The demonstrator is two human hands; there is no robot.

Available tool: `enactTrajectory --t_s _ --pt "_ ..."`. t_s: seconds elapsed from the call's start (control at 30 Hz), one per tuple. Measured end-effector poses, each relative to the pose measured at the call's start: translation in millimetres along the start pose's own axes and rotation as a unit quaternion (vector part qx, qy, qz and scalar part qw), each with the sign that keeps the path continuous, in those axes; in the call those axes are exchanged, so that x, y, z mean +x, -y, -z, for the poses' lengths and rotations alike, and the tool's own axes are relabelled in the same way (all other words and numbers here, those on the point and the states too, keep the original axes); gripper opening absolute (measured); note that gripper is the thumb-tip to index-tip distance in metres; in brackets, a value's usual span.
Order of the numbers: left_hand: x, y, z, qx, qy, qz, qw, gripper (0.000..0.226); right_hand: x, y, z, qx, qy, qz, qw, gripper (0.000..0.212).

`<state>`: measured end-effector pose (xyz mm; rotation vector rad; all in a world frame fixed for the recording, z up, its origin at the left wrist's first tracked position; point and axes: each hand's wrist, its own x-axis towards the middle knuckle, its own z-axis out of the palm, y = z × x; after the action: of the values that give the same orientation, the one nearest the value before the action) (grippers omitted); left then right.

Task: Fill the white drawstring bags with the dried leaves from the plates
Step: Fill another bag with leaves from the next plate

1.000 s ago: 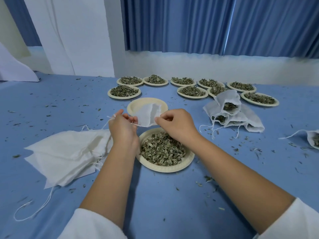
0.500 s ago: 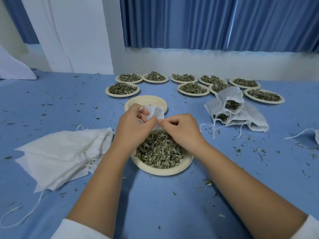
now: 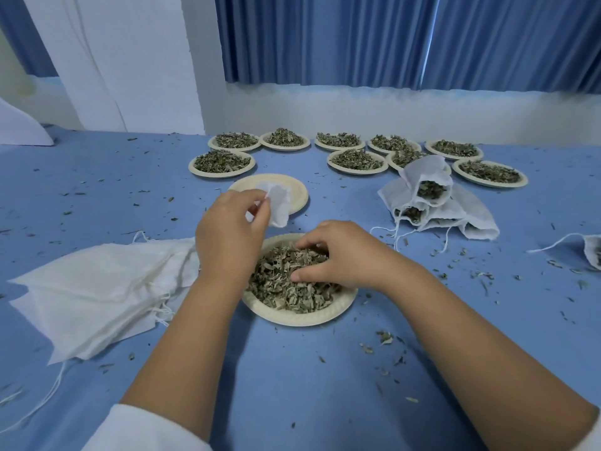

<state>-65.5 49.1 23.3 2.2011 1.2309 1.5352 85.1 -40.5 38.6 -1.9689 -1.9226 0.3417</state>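
On my feed the left hand (image 3: 231, 229) is raised just behind the near plate (image 3: 292, 315). Its thumb and fingers pinch a small white bag (image 3: 278, 203) by the top edge. The bag hangs limp in the air in front of an empty plate (image 3: 297, 193).

The right hand (image 3: 338, 255) is down in the near plate. Its fingers are curled and dug into the heap of dried leaves (image 3: 283, 284), and the thumb closes toward them around a clump.

To the left of the near plate, beside the left forearm, I see a stack of empty bags (image 3: 97, 294) lying flat with their strings trailing. To the right, well apart from the hands, the filled bags (image 3: 432, 203) are piled together, and 2 open mouths show leaves inside.

Along the back I count 9 far plates (image 3: 357, 171), each heaped with leaves, 1 of them partly hidden behind the pile. Everything sits on a table (image 3: 292, 385) with a blue cover, strewn with loose leaf bits. A blue curtain (image 3: 390, 37) hangs behind it.
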Motion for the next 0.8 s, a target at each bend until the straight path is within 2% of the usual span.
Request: enactTrajectory --t_s 0.17,0.2,0.33,0.4,0.53,0.63,0.73,0.8 --pt "5.0 1.8 7.5 0.045 -0.115 0.002 0.992 0.017 0.5 0.2 0.2 0.005 -0.012 0.011 1.0 0.046" --pt "4.3 2.1 7.5 0.06 -0.106 -0.004 0.993 0.017 0.3 1.0 -0.2 0.003 -0.013 0.013 1.0 0.045" --pt "1.1 3.6 -1.0 0.107 0.034 0.011 0.994 0.023 -0.8 3.6 0.6 0.008 -0.035 0.023 0.999 0.041" --pt "0.4 2.6 -4.2 0.118 0.072 0.003 0.99 0.024 -2.0 3.3 3.7 0.04 -0.062 0.019 0.997 0.039" --pt "0.8 1.7 -5.3 0.101 0.09 0.006 0.991 0.026 -3.7 2.7 12.3 0.118 -0.09 -0.01 0.989 0.039" --pt "3.2 0.6 -4.2 0.031 0.111 0.075 0.99 0.028 -5.2 2.3 19.4 0.161 -0.079 -0.012 0.984 0.032" --pt "6.4 1.3 -2.6 -0.057 0.137 0.147 0.978 0.015 -6.4 0.9 22.1 0.208 -0.075 -0.021 0.975 0.025" --pt "7.7 2.5 -0.8 -0.071 0.14 0.166 0.973 0.013 -5.6 0.0 21.2 0.238 -0.083 -0.033 0.967 0.027"
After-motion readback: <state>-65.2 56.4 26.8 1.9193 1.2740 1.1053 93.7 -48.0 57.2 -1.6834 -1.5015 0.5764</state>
